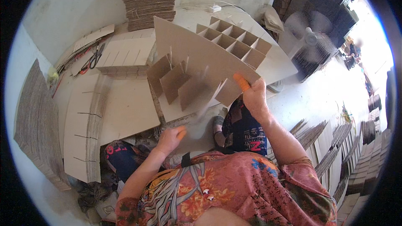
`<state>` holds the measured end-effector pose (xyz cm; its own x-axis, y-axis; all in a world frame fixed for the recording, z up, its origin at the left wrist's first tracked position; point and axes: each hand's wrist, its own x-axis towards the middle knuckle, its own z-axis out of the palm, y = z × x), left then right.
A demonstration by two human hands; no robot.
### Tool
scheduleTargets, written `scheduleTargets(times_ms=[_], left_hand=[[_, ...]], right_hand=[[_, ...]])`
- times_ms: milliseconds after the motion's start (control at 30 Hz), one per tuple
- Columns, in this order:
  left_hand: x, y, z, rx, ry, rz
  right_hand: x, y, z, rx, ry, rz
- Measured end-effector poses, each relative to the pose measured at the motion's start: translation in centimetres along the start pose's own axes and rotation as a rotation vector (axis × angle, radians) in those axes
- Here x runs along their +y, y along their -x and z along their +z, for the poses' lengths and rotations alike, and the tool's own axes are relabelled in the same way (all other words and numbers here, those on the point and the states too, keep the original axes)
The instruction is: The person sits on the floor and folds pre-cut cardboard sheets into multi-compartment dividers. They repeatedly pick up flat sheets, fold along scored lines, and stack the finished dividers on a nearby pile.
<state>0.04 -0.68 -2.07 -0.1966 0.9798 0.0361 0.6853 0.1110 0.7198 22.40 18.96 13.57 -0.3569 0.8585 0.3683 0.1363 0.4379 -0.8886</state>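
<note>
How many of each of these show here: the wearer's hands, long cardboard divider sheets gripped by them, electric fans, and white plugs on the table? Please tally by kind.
Hands, the left hand and the right hand: 2
Gripped long cardboard divider sheet: 1
Electric fan: 1
White plug on the table: 1
Total: 5

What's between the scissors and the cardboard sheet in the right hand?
A stack of slotted cardboard lies between scissors and sheet, in the head view.
</note>
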Motion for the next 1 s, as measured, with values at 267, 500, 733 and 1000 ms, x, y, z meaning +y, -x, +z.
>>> scheduleTargets(times_ms=[267,500,733,1000], left_hand=[[0.4,-0.2,-0.1,-0.027,0.024,-0.062],[1.4,-0.2,-0.7,-0.035,0.001,-0.083],[2.3,-0.2,-1.4,0.069,0.039,0.079],[2.9,-1.0,-3.5,0.503,0.531,0.101]], right_hand=[[0.4,0.7,1.6,0.059,-0.173,-0.053],[2.1,1.1,2.1,-0.104,0.258,-0.134],[1.8,1.9,0.6,-0.315,0.449,0.011],[3.1,-3.8,-4.0,0.502,0.16,-0.208]])
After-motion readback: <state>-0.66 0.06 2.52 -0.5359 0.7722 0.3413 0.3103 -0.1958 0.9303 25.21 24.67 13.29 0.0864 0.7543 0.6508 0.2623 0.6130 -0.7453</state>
